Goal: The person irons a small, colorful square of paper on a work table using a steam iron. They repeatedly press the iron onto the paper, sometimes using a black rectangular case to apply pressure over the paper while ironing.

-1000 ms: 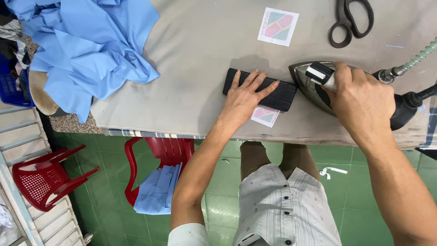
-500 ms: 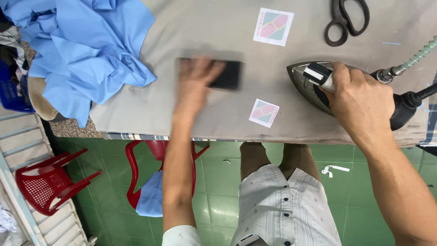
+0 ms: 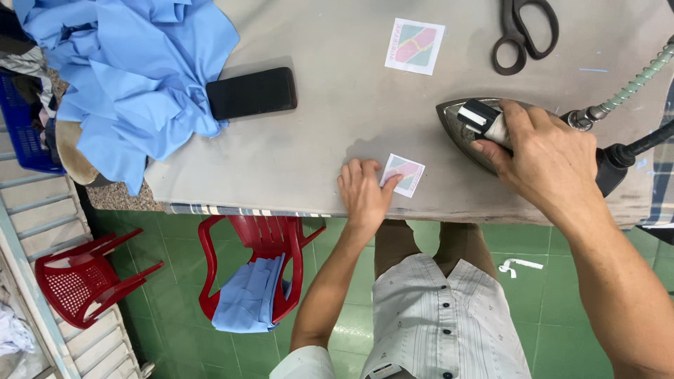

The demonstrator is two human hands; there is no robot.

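A small square patch (image 3: 403, 174) lies near the desk's (image 3: 330, 133) near edge — the left hand (image 3: 365, 193) rests flat beside it, fingertips pinning its left corner. Just right, the right hand (image 3: 544, 158) is closed around the handle of the iron (image 3: 477, 130). Farther off lie a second patch (image 3: 415, 46), scissors (image 3: 523, 31), a black phone (image 3: 251, 92) and blue cloth (image 3: 126, 77).

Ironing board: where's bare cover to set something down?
Open patch mid-board, bordered by the black phone, large patch label, steam iron and left hand on the small label. Crowded: blue fabric on one end, scissors and right hand on the other.
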